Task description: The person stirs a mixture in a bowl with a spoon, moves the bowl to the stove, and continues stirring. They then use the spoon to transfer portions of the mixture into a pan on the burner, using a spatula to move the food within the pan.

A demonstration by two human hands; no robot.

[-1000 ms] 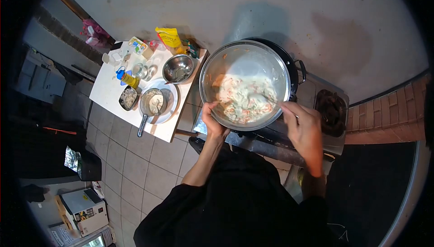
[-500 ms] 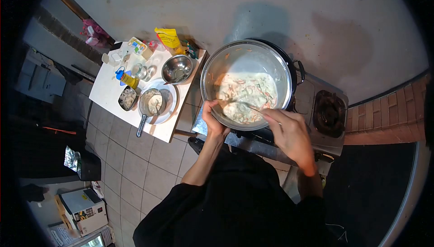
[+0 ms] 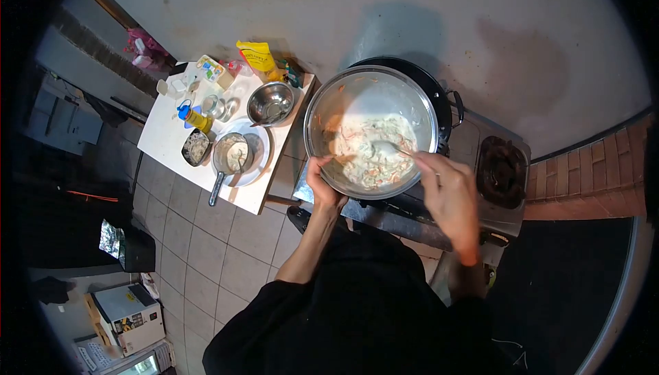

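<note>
- the person's black-clad torso fills the bottom of the view, both bare forearms reaching forward over the grey tiled floor.
- the left hand has its grip clenched on the near rim of the large round stainless-steel mixing bowl, thumb over the edge.
- the right hand has its grip closed around the thin handle of a metal spoon, whose head lies in the creamy white mixture with orange and green shreds.
- that bowl sits on top of a black round pan on the left burner of the silver two-burner gas stove; the right burner stands uncovered.
- just left of the stove, the white square desk carries a small saucepan of pale batter on a white plate, a dark rectangular tray, a small empty steel bowl, a yellow bottle with a blue cap and a yellow packet at the far edge.
- beyond everything stands a plain grey wall.
</note>
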